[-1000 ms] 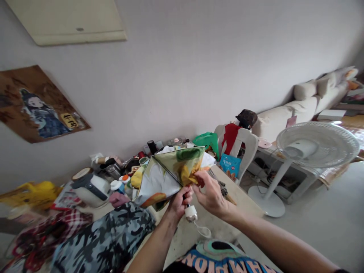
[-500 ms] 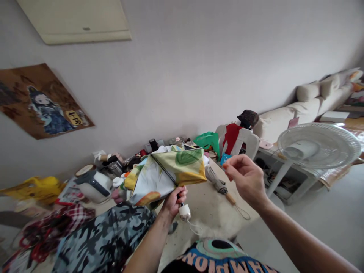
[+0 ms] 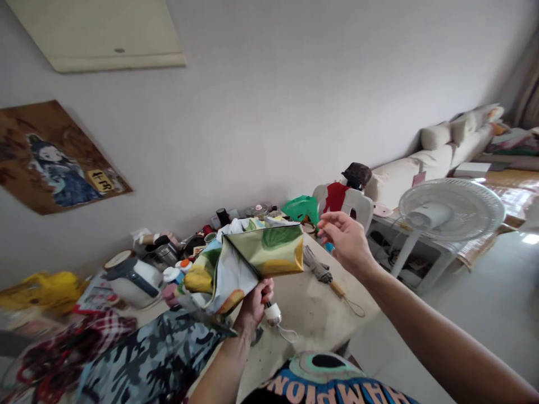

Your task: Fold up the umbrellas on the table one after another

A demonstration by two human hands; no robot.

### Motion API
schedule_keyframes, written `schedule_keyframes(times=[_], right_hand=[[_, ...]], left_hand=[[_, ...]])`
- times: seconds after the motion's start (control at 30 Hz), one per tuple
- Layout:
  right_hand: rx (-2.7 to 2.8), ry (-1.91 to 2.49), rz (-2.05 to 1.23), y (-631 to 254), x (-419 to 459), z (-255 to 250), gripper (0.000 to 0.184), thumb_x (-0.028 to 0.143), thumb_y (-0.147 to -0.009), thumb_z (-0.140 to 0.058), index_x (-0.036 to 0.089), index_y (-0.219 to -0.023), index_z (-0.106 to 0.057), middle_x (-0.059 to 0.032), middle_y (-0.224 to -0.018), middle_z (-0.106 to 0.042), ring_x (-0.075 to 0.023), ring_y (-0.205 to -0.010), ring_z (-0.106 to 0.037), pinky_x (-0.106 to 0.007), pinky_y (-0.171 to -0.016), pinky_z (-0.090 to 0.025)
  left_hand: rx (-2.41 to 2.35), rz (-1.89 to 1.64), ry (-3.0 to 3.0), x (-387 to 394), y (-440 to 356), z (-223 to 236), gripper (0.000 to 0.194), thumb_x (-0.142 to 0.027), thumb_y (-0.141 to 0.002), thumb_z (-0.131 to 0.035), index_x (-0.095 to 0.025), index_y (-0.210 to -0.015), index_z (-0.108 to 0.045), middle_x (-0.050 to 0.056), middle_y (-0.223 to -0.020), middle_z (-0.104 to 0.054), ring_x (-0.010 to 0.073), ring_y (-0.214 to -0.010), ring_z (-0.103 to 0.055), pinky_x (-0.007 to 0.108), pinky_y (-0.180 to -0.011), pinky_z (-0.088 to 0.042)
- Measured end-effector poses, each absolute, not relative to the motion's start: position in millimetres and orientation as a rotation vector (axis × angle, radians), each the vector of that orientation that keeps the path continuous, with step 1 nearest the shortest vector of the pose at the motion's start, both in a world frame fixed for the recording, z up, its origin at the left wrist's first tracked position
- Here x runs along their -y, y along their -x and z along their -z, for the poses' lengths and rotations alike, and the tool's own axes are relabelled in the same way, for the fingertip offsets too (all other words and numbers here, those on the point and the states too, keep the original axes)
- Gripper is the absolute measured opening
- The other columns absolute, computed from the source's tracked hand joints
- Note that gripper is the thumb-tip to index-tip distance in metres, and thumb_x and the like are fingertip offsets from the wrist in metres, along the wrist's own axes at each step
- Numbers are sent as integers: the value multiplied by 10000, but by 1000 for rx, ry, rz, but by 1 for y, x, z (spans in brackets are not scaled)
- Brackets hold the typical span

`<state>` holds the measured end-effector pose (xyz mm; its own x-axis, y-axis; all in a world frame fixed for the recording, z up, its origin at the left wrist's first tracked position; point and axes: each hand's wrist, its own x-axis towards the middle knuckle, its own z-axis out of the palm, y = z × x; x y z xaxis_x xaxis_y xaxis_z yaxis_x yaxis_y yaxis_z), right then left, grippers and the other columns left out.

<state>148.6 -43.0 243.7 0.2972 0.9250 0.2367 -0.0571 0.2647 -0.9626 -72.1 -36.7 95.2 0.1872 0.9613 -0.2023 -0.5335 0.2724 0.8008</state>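
My left hand (image 3: 256, 300) is wrapped round the shaft of a folding umbrella (image 3: 275, 249), just above its white handle (image 3: 273, 313). The umbrella's white, yellow and green canopy is loosely gathered and hangs in folds; a wrist cord dangles from the handle. To the right of the canopy, my right hand (image 3: 344, 238) is raised in the air with its fingers bent and apart, and I see nothing in it. Below it on the table lies a closed grey umbrella (image 3: 322, 269) with a wooden handle.
The table (image 3: 295, 348) carries an electric kettle (image 3: 137, 280), bottles (image 3: 172, 275), a green bag (image 3: 301, 209) and camouflage cloth (image 3: 147, 359). A white plastic chair (image 3: 365, 210) stands behind it. To the right are a fan (image 3: 455, 210) and a sofa (image 3: 433, 160).
My right hand has moved a little up and left, and its pinched fingers have loosened apart. The canopy's folds have shifted slightly. The view has turned somewhat to the right.
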Motion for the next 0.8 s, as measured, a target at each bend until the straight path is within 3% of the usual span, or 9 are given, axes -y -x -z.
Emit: schedule_keyframes(times=[0.13,0.27,0.37,0.47,0.6,0.7,0.8], right_hand=[[1110,1248,-1097,-128,52,-217,442,382,-622,-706,199,-991,-549,-67,-970,-636,-172,-776,-602,-238,-515,-477],[1232,1331,-1174,-110,57,-186,98,224,-605,-576,175,-690,-578,6,-588,-574,-114,-539,-493,-216,-460,-360],[1182,1238,-1110,-122,55,-191,66,176,-556,-507,185,-594,-560,32,-494,-509,-94,-470,-417,-221,-446,-318],[978,1208,-1094,-136,54,-206,75,196,-566,-575,190,-640,-567,20,-603,-541,-102,-543,-472,-213,-470,-371],[998,1238,-1306,-120,62,-207,255,329,-635,-696,188,-836,-626,-39,-890,-633,-130,-711,-575,-221,-533,-467],[1140,1308,-1405,-97,66,-195,153,299,-663,-652,154,-689,-614,-48,-716,-644,-107,-588,-552,-199,-483,-413],[1271,1303,-1294,-90,62,-186,97,215,-631,-585,160,-551,-574,-13,-538,-593,-87,-479,-491,-199,-455,-369]], left_hand=[[-807,-1200,-663,39,76,-92,426,-231,-554,-762,-182,-607,-343,-103,-557,-286,4,-432,-168,142,-385,-96],[-816,-1216,-683,40,79,-92,391,-242,-580,-746,-178,-585,-360,-101,-544,-298,1,-424,-187,157,-391,-121],[-818,-1242,-682,39,85,-93,403,-266,-580,-746,-177,-581,-353,-103,-536,-299,-3,-420,-179,152,-392,-110],[-815,-1272,-677,38,92,-94,424,-269,-548,-759,-180,-593,-347,-109,-530,-286,-4,-420,-152,148,-391,-79],[-817,-1280,-692,40,98,-94,418,-278,-553,-755,-182,-588,-350,-105,-523,-298,2,-418,-169,152,-395,-93],[-838,-1268,-711,43,99,-92,411,-280,-580,-744,-185,-558,-345,-97,-506,-300,8,-411,-191,162,-400,-115],[-871,-1277,-717,44,100,-89,429,-287,-601,-747,-186,-537,-336,-90,-496,-313,9,-406,-204,170,-408,-127]])
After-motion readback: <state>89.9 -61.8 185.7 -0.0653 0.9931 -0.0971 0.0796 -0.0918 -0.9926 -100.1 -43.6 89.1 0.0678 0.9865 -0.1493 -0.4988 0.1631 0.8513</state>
